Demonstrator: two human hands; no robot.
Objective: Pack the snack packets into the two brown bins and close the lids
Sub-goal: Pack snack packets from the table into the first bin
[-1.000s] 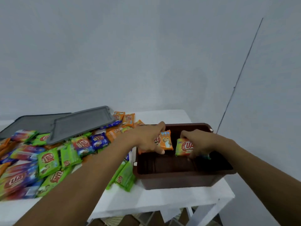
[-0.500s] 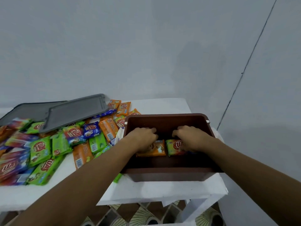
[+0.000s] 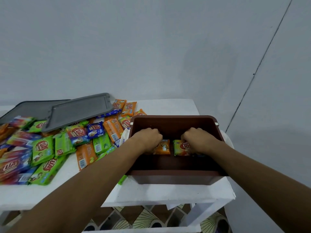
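Inside the brown bin (image 3: 173, 179), both hands cover much of what they hold. The left hand (image 3: 148, 140) has its fingers curled down over an orange packet (image 3: 163, 147), and the right hand (image 3: 201, 140) over a green packet (image 3: 178, 147). The fingertips are hidden under the knuckles. The two packets sit side by side, near but apart, low in the bin.

At the bin's 9 o'clock, loose packets (image 3: 50, 148) are heaped on the white table (image 3: 168, 193), and those at the left edge are blurred. Two grey lids (image 3: 79, 111) lie overlapped at 10 o'clock, resting on the heap. A pale grey wall (image 3: 151, 47) stands behind, and a patterned floor (image 3: 146, 217) shows under the table.
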